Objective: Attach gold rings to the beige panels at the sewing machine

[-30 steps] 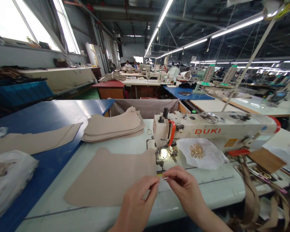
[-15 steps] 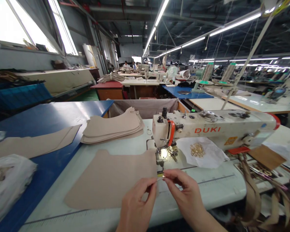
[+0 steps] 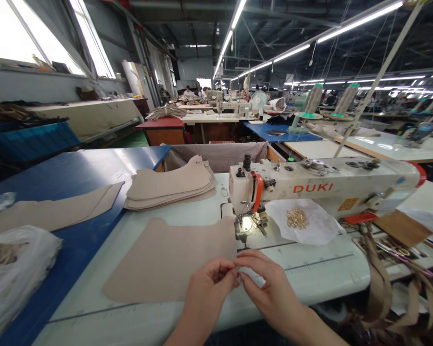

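Note:
My left hand (image 3: 211, 288) is closed in a pinch at the front right corner of a flat beige piece (image 3: 169, 259). My right hand (image 3: 270, 290) meets it, thumb and forefinger bent together. Whatever small thing lies between the fingertips is too hidden to make out. Just beyond the hands is the lit needle area of a white sewing machine (image 3: 274, 185). Gold-coloured metal rings (image 3: 296, 218) lie on a white sheet (image 3: 319, 230) right of the needle. A stack of beige pieces (image 3: 169, 185) rests behind the flat one.
A plastic bag (image 3: 25, 274) and more beige pieces (image 3: 57, 209) lie on the blue table (image 3: 90, 240) at left. Beige straps (image 3: 373, 278) hang at the right edge, beside a brown piece (image 3: 404, 230) and scissors. Other machines and people are far behind.
My hands have come together, fingertips now meeting; the small shiny item and thin strip between them no longer show. The view has shifted slightly.

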`<state>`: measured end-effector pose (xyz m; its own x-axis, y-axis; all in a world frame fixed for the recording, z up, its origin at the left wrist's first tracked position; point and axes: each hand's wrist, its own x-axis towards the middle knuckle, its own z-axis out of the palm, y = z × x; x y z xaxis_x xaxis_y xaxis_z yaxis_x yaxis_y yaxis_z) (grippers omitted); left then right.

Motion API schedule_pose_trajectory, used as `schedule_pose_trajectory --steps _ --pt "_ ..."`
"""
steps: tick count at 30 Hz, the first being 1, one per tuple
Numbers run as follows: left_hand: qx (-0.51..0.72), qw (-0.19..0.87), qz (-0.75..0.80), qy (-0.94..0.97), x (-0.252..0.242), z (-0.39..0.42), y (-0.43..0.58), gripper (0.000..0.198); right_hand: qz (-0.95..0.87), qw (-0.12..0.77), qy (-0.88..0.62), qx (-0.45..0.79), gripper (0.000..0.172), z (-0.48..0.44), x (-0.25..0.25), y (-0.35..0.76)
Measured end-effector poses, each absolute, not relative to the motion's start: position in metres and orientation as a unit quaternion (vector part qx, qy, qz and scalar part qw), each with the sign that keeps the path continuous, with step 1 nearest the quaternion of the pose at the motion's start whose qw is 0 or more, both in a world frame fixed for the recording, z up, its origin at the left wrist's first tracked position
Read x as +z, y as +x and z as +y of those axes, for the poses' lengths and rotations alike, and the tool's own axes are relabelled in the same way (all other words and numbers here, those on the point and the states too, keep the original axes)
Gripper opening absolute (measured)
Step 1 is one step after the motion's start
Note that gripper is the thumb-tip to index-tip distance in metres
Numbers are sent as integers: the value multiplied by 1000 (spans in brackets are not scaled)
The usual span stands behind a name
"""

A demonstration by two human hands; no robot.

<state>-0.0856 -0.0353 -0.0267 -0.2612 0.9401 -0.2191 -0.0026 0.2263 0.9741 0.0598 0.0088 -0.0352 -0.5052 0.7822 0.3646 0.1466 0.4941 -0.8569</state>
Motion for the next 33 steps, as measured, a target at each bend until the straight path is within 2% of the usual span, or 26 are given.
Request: schedule_pose_trajectory --steps 7,11,14,18,23,28,33 --pt "486 543 590 347 -24 -33 -95 17 -589 398 -346 612 8 16 -37 61" --pt "462 558 587 361 -22 -35 -96 21 -514 355 -355 695 15 17 -38 55" --pt "464 593 559 348 -24 -37 -99 31 -470 323 -350 743 26 15 -35 52" --pt "497 661 508 241 -31 -41 -103 41 -420 327 -368 762 32 12 -34 50" --pt "493 672 490 256 -33 -40 -99 29 -420 352 -359 756 33 9 -33 46" --pt "448 675 511 287 -17 -37 -95 24 -437 336 -333 765 33 9 -31 47" --pt "424 660 530 322 -9 -36 -100 14 -494 328 -311 743 21 0 -24 49"
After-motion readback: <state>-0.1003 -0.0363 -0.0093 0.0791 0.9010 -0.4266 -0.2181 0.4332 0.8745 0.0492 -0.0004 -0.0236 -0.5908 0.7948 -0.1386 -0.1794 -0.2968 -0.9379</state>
